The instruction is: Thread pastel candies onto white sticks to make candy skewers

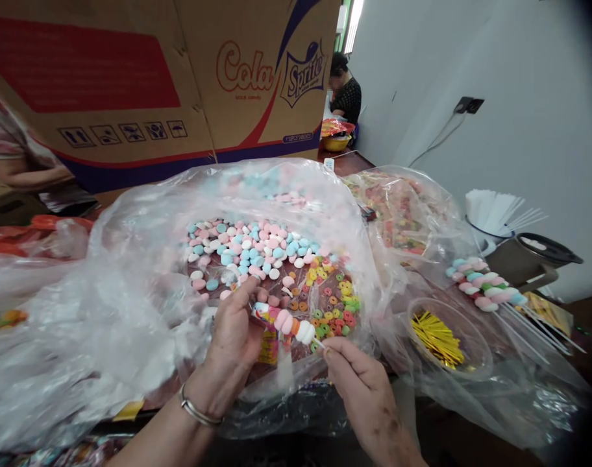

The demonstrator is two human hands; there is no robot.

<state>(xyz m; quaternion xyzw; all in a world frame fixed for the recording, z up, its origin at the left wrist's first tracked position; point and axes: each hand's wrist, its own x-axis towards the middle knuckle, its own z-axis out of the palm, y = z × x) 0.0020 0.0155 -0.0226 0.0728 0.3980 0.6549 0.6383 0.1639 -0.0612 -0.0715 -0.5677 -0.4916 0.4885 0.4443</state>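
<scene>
My right hand pinches the bare lower end of a thin white stick between thumb and fingertips. Threaded on that stick is a short row of pink, orange and white candies. At its far end sits a small candy packet with a colourful printed wrapper, and the fingers of my left hand close around it. Whether the stick runs into the packet is hidden. Just beyond my hands lie loose pink, blue and white candies and small ring-shaped gummies. Another yellow printed wrapper shows below my left fingers.
A large cardboard box stands behind the clear plastic bag. At right are a bowl of gold twist ties, finished candy skewers, white sticks and a bag of ring gummies. A person sits farther back.
</scene>
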